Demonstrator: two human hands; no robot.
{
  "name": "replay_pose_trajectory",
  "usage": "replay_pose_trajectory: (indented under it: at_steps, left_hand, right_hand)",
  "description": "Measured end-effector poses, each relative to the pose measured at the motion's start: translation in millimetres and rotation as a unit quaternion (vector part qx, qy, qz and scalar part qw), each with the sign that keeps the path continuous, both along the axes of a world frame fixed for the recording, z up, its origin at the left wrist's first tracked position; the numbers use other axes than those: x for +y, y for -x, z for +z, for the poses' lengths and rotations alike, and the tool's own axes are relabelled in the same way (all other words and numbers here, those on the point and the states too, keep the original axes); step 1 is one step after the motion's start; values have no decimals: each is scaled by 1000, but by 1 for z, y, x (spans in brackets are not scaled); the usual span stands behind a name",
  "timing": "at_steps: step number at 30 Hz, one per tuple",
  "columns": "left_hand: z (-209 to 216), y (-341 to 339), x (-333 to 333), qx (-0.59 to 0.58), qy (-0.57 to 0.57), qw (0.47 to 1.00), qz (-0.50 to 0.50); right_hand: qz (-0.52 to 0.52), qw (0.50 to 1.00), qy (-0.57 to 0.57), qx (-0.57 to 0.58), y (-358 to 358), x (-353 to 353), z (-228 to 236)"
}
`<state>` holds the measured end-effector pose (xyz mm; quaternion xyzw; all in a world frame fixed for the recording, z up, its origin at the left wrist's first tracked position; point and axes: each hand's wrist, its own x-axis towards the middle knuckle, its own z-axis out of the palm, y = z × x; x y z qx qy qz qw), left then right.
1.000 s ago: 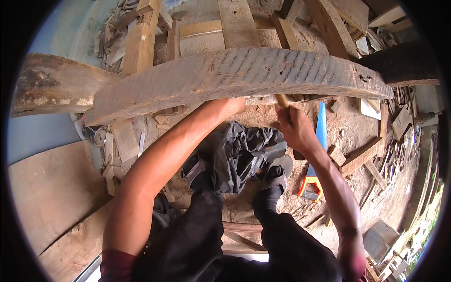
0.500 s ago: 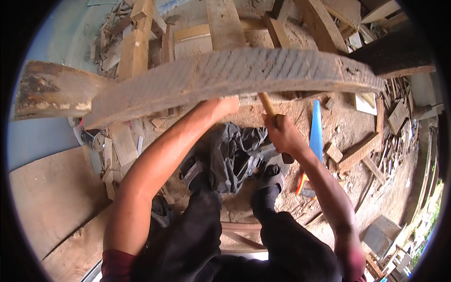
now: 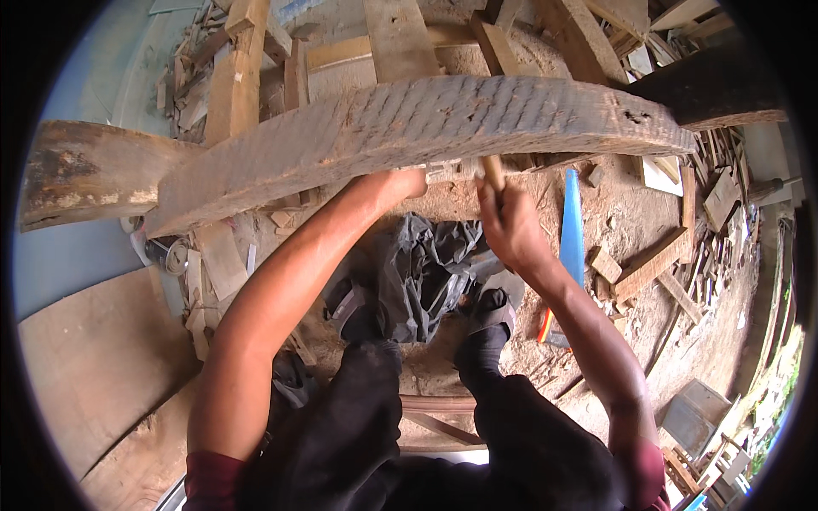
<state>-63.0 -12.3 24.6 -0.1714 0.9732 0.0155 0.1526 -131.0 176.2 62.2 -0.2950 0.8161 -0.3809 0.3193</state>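
A thick, rough-sawn wooden beam [image 3: 409,119] runs across in front of me, its face scored with slanting saw marks. My left hand [image 3: 407,182] is at the beam's lower edge, curled closed. The beam hides most of its fingers and whatever they hold. A pale piece of wood [image 3: 452,170] shows just right of that hand, under the edge. My right hand [image 3: 514,223] grips a tool by its wooden handle [image 3: 493,173]. The handle's upper end goes out of sight behind the beam, so the tool's head is hidden.
Below the beam a crumpled black plastic bag [image 3: 426,277] lies between my feet. A handsaw with a blue blade [image 3: 572,226] rests on the dusty floor to the right. Wood offcuts [image 3: 652,268] are scattered there. Dark timber [image 3: 711,89] stands behind the beam's right end.
My right hand has moved slightly up and to the right with the handle, which leans more upright. The beam appears a little higher in view. My left hand stays at the edge.
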Motion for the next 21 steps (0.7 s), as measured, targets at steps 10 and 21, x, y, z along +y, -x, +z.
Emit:
replay_pose_trajectory:
  at_steps: [10, 21]
  left_hand:
    - [2, -7, -5, -30, -36, 999, -10]
    - [-22, -131, 4, 47, -826, 514, 226]
  right_hand:
    - [3, 999, -38, -29, 9, 4, 1]
    - [-222, 940, -12, -260, -39, 80, -31]
